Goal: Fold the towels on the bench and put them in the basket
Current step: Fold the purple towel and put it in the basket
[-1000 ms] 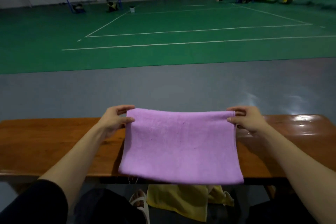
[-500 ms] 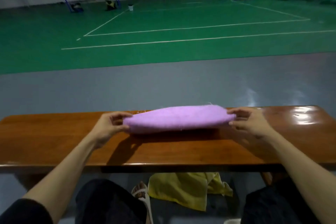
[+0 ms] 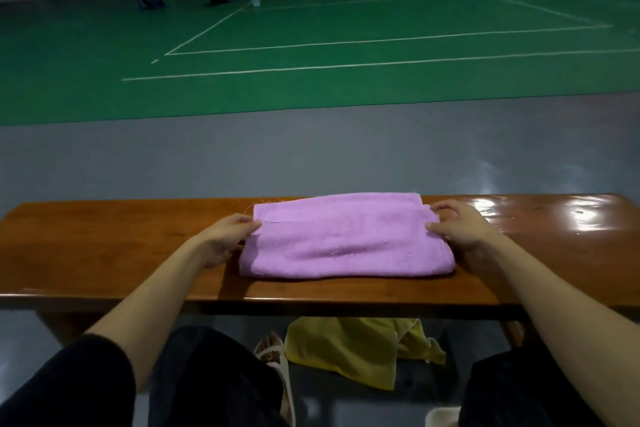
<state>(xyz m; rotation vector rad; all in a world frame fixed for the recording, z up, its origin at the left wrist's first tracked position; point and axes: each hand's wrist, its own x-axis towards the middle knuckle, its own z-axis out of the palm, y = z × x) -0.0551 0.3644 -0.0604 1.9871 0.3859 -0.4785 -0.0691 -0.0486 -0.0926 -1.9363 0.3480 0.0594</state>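
Head view. On wooden bench [image 3: 104, 253]: folded purple towel [image 3: 346, 239], lying flat as a wide rectangle, roughly mid-bench, rounded fold along the near side, loose layered edges toward the far side, a few stray threads at far-left corner. At towel's left end: left hand [image 3: 225, 236], thumb on top of the cloth, fingers curled under the edge, pinching it. At towel's right end: right hand [image 3: 457, 225], thumb pressed on top near the corner, fingers bent round the far-right corner, gripping it. Both forearms reaching over the bench's near edge, black sleeve [image 3: 69, 388] on left arm. Glossy glare on bench's right part. Under the bench, on grey floor [image 3: 311, 156]: crumpled yellow towel [image 3: 353, 347], just beside a foot in a white sandal [image 3: 277, 364]. Dark-trousered knees at bottom. Beyond the bench: green court [image 3: 311, 87] with white lines, blue posts and nets at far end, details back there too small to tell.
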